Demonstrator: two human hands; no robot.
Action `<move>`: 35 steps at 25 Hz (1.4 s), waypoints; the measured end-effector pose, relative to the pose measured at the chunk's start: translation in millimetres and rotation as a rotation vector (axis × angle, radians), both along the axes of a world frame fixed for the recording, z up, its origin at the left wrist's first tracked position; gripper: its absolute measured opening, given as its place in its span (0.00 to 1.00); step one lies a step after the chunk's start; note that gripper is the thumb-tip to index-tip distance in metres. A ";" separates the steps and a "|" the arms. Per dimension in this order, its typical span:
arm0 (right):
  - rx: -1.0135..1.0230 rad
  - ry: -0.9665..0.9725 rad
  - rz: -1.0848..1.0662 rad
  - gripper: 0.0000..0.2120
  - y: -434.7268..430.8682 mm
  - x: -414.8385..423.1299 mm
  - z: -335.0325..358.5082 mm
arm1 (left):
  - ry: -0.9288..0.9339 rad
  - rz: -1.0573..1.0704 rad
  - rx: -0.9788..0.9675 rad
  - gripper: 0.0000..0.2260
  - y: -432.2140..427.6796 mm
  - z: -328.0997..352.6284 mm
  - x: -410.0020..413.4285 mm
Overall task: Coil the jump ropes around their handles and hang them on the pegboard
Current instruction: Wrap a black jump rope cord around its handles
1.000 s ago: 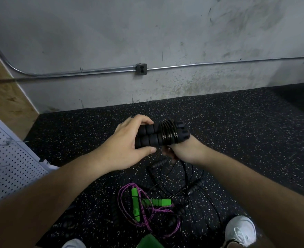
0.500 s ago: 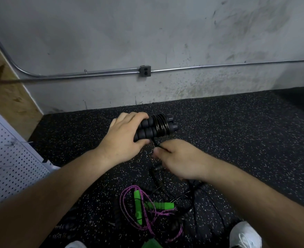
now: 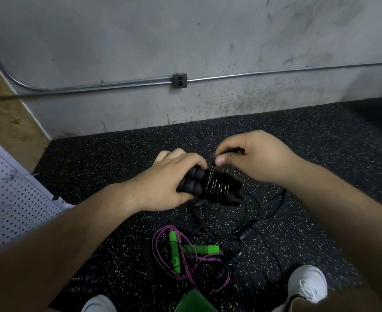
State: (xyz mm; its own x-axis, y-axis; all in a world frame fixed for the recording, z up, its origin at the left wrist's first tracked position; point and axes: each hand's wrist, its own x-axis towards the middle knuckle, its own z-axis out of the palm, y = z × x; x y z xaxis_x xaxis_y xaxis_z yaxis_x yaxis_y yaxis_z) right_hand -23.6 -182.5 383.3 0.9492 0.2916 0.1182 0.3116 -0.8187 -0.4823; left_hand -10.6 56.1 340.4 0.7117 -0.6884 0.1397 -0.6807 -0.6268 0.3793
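Head view: at the back, a scuffed grey concrete wall [image 3: 185,37] with a metal pipe [image 3: 275,72] and an outlet box [image 3: 179,80] along it; below, black speckled rubber floor [image 3: 320,143]. At the left edge, a white pegboard [image 3: 12,199], upright or leaning, cannot tell which. In the middle, above the floor, the left hand [image 3: 165,183] curled tight round the two foam handles [image 3: 191,184] of a black jump rope [image 3: 208,188], side by side. Shiny cord [image 3: 218,186] in several turns round the handles, just right of the left hand. Right hand [image 3: 257,158] above those turns, thumb and fingertips pinching a strand of the cord. Underneath, on the floor, a tangle of loose black ropes [image 3: 248,224] and, nearer the feet, a purple rope [image 3: 160,257] with green handles. White shoes [image 3: 307,282] at the bottom edge.
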 end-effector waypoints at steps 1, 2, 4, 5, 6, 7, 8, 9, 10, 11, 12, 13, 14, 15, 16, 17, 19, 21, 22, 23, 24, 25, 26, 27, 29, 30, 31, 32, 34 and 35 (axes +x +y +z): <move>0.063 0.036 -0.004 0.03 -4.4 5.3 -3.5 | 0.041 -0.013 -0.023 0.25 -1.7 3.3 -5.1; 0.145 0.067 -0.001 0.03 -8.7 10.1 -7.3 | 0.093 -0.020 -0.060 0.26 -3.5 7.0 -9.8; 0.395 0.163 0.027 0.03 -14.0 16.2 -14.5 | 0.170 0.006 -0.187 0.28 -5.3 13.3 -15.7; 0.523 0.241 0.041 0.03 -15.8 16.2 -20.0 | 0.191 0.034 -0.249 0.29 -5.9 15.1 -17.7; 0.594 0.324 0.058 0.03 -15.5 14.1 -26.8 | 0.196 0.062 -0.299 0.29 -6.1 16.6 -19.8; 0.575 0.393 0.051 0.05 -11.5 10.3 -34.1 | 0.182 0.091 -0.324 0.30 -6.0 15.8 -20.1; 0.485 0.444 0.022 0.08 -3.3 4.0 -41.4 | 0.156 0.117 -0.322 0.30 -6.5 15.2 -20.4; 0.403 0.478 -0.008 0.12 8.1 -3.5 -50.3 | 0.124 0.143 -0.296 0.31 -6.3 13.1 -18.7; 0.378 0.511 -0.031 0.15 21.2 -11.0 -58.7 | 0.095 0.171 -0.262 0.31 -5.5 10.4 -15.7; 0.402 0.549 -0.051 0.17 33.7 -17.4 -66.3 | 0.070 0.203 -0.225 0.32 -3.7 7.8 -11.7; 0.428 0.577 -0.058 0.17 44.7 -23.6 -72.4 | 0.046 0.232 -0.187 0.32 -1.8 5.4 -7.8; 0.441 0.589 -0.050 0.17 53.7 -28.2 -77.7 | 0.012 0.247 -0.146 0.32 0.2 2.8 -3.9; 0.430 0.580 -0.040 0.16 60.1 -31.8 -81.5 | -0.029 0.242 -0.104 0.31 1.3 0.0 0.0; 0.408 0.559 -0.045 0.16 64.0 -33.8 -83.9 | -0.065 0.226 -0.066 0.29 1.7 -2.8 2.9; 0.369 0.521 -0.060 0.16 66.7 -36.0 -83.5 | -0.088 0.210 -0.040 0.28 1.4 -4.7 4.6; 0.311 0.472 -0.079 0.16 69.1 -38.6 -80.8 | -0.098 0.203 -0.029 0.27 1.1 -6.5 5.9; 0.183 0.394 -0.092 0.16 72.9 -45.9 -68.9 | -0.115 0.209 -0.020 0.26 1.3 -8.8 10.0; 0.036 0.375 -0.064 0.15 74.8 -56.0 -50.3 | -0.142 0.231 0.008 0.27 4.1 -11.5 15.7; -0.027 0.373 -0.044 0.15 74.3 -62.1 -38.4 | -0.152 0.242 0.027 0.27 6.4 -13.3 19.0; -0.075 0.370 -0.028 0.15 73.0 -67.8 -23.8 | -0.157 0.248 0.052 0.27 8.7 -15.0 22.3; -0.125 0.340 -0.018 0.14 70.2 -72.6 -8.1 | -0.157 0.246 0.083 0.28 10.3 -16.2 24.7; -0.191 0.269 -0.006 0.13 66.2 -73.9 4.8 | -0.147 0.232 0.119 0.28 10.7 -17.3 25.9; -0.269 0.169 0.001 0.12 60.2 -71.4 14.3 | -0.134 0.208 0.152 0.29 10.0 -18.2 25.8; -0.339 0.058 0.005 0.11 52.7 -65.9 20.9 | -0.120 0.173 0.173 0.30 7.8 -18.6 24.5; -0.397 -0.101 -0.013 0.12 35.6 -47.2 22.0 | -0.103 0.080 0.172 0.29 1.7 -18.3 19.6; -0.379 -0.159 -0.008 0.12 26.6 -36.1 17.9 | -0.098 0.033 0.160 0.28 -1.7 -17.6 16.2; -0.352 -0.186 0.005 0.11 16.3 -24.4 10.9 | -0.089 -0.005 0.145 0.27 -5.0 -15.7 11.6; -0.321 -0.188 0.012 0.10 4.8 -13.3 4.4 | -0.075 -0.039 0.126 0.27 -8.9 -13.3 7.1; -0.190 -0.096 0.013 0.08 -15.2 4.5 -8.8 | -0.032 -0.093 0.057 0.27 -15.8 -7.6 -4.1; -0.079 -0.030 0.021 0.06 -22.0 11.3 -15.6 | 0.008 -0.095 0.011 0.28 -18.6 -3.1 -10.5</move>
State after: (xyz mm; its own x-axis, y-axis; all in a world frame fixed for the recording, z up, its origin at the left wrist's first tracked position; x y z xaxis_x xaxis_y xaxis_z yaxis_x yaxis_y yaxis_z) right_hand -12.3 -204.5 367.6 0.9391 0.3211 0.1228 0.3427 -0.8469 -0.4066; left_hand -21.1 37.5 337.2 0.6443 -0.7542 0.1263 -0.7341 -0.5637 0.3786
